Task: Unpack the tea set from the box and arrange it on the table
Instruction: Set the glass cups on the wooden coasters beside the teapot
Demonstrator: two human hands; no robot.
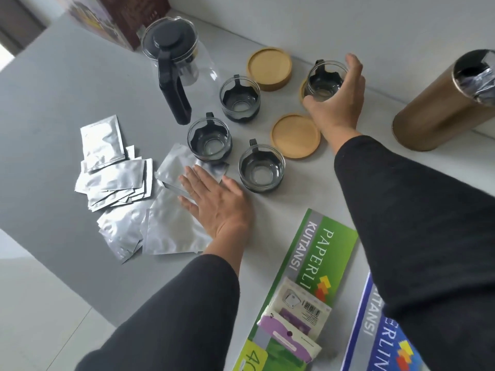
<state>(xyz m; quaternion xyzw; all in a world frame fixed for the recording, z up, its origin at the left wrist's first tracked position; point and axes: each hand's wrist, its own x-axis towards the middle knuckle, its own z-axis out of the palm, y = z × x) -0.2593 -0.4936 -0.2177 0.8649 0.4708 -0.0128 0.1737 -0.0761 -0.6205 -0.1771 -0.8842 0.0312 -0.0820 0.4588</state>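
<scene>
A glass teapot (171, 52) with a black lid and handle stands at the back of the grey table (48, 108). Three glass cups in black holders stand in front of it: one (239, 99), one (209, 139) and one (261, 167). My right hand (338, 97) grips a fourth glass cup (324, 79) from above, over a wooden coaster that is mostly hidden. Two more wooden coasters lie bare, one at the back (269, 68) and one nearer (296, 135). My left hand (214, 202) rests flat, fingers spread, on silver foil sachets (171, 223).
More foil sachets (112, 167) lie heaped at the left. A gold tube (439, 103) lies on its side at the right. The box (117, 20) stands at the back. A green receipt book (308, 277) with small packets and a blue one (375, 341) lie near me.
</scene>
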